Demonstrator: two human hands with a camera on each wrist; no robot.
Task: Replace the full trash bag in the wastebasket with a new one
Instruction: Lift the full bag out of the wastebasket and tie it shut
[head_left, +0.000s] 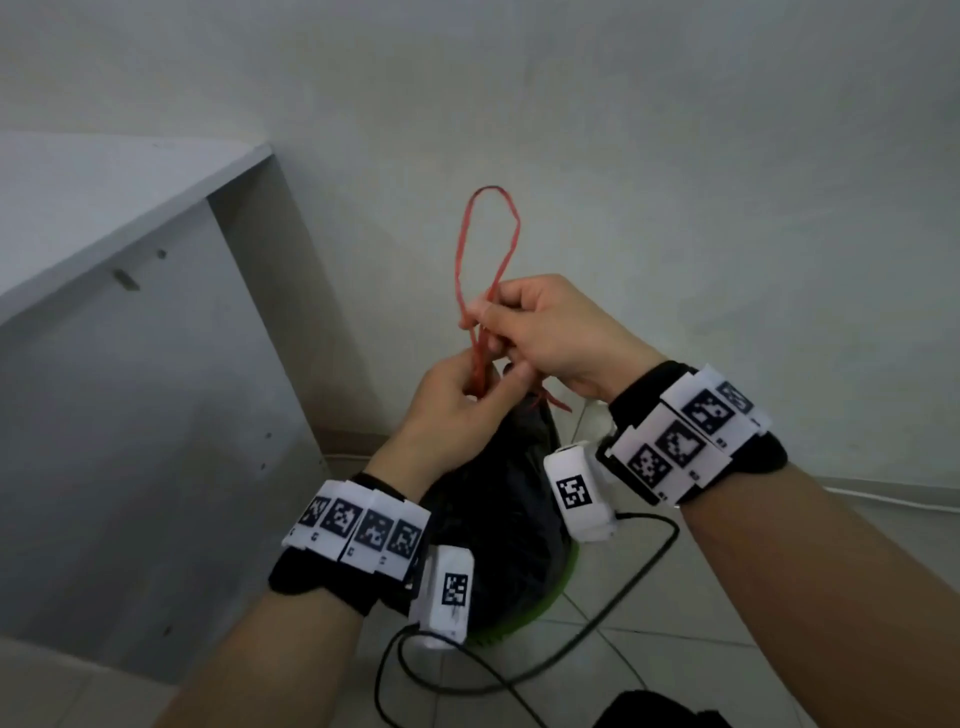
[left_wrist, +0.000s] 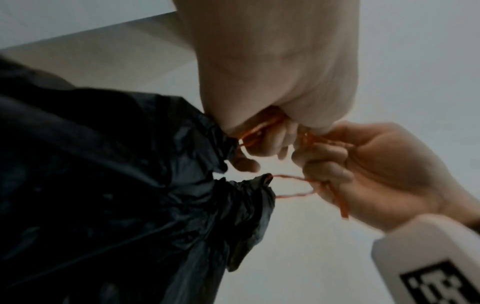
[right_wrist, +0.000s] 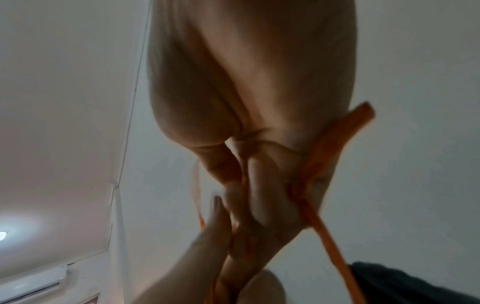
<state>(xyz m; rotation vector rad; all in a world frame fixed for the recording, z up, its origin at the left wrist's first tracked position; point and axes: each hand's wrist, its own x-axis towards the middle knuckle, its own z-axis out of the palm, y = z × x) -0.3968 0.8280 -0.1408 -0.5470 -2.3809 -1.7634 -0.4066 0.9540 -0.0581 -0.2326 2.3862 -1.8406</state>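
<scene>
Drawstring, red, is gripped by both hands above the gathered neck of the black trash bag. We curl the left hand around the lower strands just above the bag. We pinch the strands higher up with the right hand, and a loop stands above it. The bag sits in the green wastebasket on the tiled floor, beside a white cabinet.

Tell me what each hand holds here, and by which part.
Both hold the bag's red drawstring: the left hand grips the strands just above the gathered bag mouth, the right hand pinches them higher, below the loop.
</scene>
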